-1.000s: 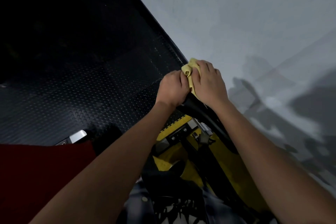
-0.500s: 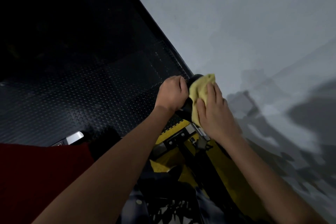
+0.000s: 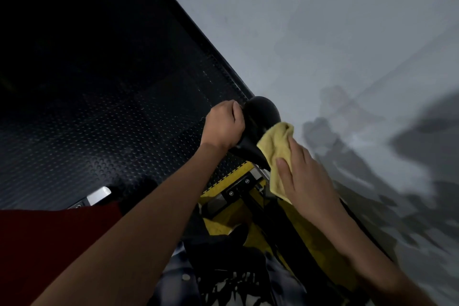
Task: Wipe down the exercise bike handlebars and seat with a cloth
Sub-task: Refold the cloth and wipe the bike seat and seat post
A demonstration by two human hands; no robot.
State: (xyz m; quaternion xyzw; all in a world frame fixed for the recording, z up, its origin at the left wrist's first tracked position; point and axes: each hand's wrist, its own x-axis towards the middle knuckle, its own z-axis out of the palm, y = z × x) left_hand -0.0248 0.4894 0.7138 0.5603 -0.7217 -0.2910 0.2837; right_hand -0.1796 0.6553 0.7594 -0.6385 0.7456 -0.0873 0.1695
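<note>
while the left hand [image 3: 223, 124] grips the black handlebar end [image 3: 260, 117] with curled fingers, the right hand [image 3: 305, 176] presses a yellow cloth [image 3: 275, 149] against the bar's right side, fingers nearly straight, above the yellow bike frame [image 3: 305, 238] and dark studded floor mat [image 3: 99, 119].

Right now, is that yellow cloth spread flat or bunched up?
Bunched: the yellow cloth lies folded and rumpled under the right hand against the black handlebar.
</note>
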